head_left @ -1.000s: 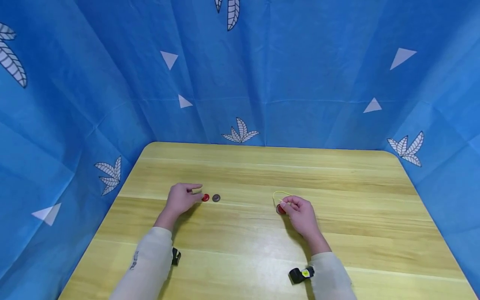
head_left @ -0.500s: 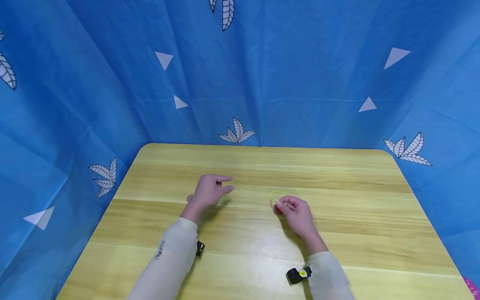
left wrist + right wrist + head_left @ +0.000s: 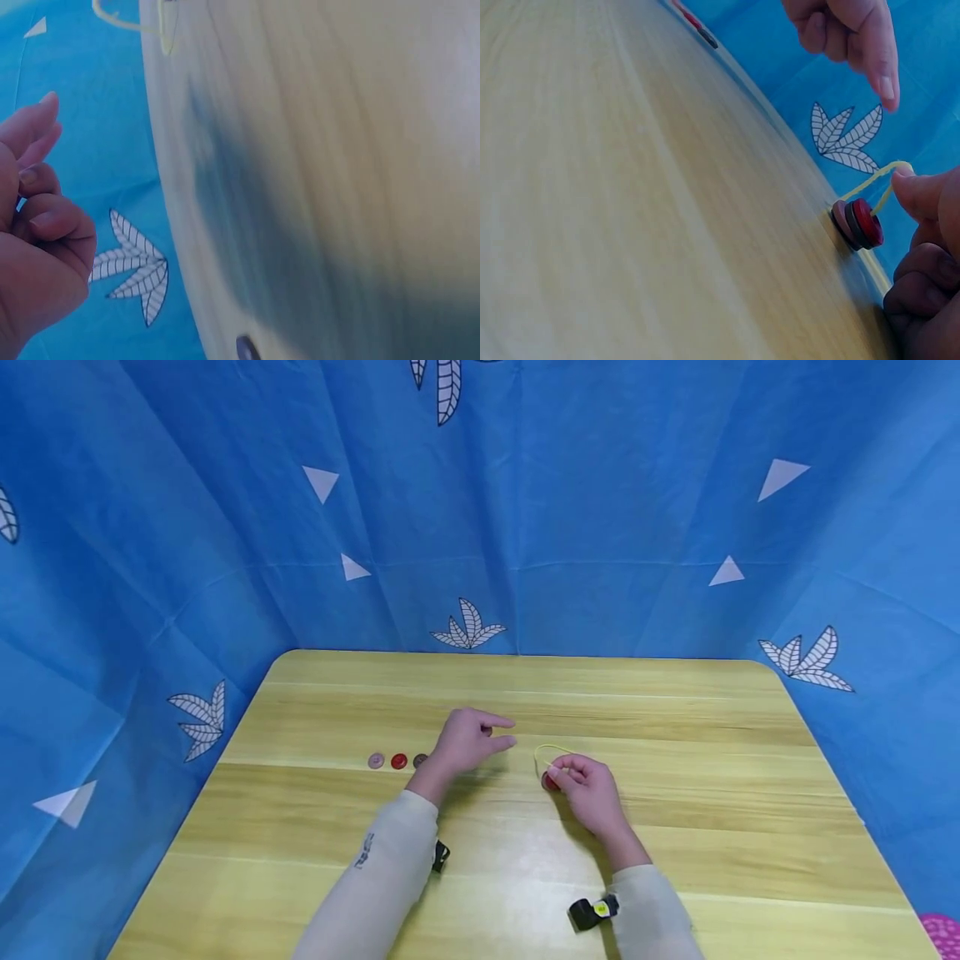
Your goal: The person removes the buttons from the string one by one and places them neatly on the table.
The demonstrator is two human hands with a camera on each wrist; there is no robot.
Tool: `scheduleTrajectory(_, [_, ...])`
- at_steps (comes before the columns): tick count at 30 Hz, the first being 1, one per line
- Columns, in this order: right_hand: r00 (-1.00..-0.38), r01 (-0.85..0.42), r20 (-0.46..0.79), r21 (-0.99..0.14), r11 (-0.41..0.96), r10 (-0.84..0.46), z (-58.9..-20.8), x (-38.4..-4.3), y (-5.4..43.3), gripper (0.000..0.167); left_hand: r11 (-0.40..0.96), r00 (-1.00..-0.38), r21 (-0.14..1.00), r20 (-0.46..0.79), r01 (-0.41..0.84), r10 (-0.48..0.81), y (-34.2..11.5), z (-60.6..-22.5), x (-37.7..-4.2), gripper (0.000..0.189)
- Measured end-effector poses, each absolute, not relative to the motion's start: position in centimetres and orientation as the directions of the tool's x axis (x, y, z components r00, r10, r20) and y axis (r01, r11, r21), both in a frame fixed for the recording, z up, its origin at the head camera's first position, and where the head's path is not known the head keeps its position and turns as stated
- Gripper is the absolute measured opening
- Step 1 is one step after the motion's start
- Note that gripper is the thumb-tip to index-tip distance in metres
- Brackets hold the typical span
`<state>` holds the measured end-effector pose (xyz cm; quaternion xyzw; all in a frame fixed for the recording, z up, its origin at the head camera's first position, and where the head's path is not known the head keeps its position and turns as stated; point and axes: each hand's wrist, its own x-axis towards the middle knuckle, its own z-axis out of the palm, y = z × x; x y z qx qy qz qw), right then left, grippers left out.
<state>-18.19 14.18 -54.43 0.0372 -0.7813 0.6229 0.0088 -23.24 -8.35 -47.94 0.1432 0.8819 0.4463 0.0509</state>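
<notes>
The right hand [image 3: 588, 791] pinched a yellow cord [image 3: 880, 173], perhaps to keep its buttons [image 3: 859, 223] threaded; the left hand [image 3: 468, 739], partly spread, was near it, empty.

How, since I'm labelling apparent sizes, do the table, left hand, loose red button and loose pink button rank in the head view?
1. Table
2. Left hand
3. Loose red button and loose pink button: too alike to rank

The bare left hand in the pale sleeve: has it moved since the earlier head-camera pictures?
Yes, rightward. A second ago the left hand was left of the loose round red disc; now it is right of it.
</notes>
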Motion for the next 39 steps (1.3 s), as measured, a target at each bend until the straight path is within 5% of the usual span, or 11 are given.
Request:
scheduleTrajectory(18, [-0.995, -0.047, 0.028, -0.979, 0.201, -0.094, -54.1, -18.1, 14.1, 0.008, 0.651, -0.898, 0.703, -0.042, 0.285, 0.438, -4.9, -49.8, -22.8, 0.015])
scheduleTrajectory(30, [-0.995, -0.058, 0.040, -0.980, 0.191, -0.096, -53.9, -18.0, 14.5, 0.009, 0.583, -0.892, 0.733, 0.070, 0.349, 0.446, -4.3, -49.7, -22.6, 0.005])
scheduleTrajectory(39, [-0.999, -0.010, -0.003, -0.964, 0.265, -0.049, -53.8, -17.7, 15.5, 0.027, 0.541, -0.901, 0.771, 0.094, 0.335, 0.424, -4.2, -49.0, -22.3, 0.012])
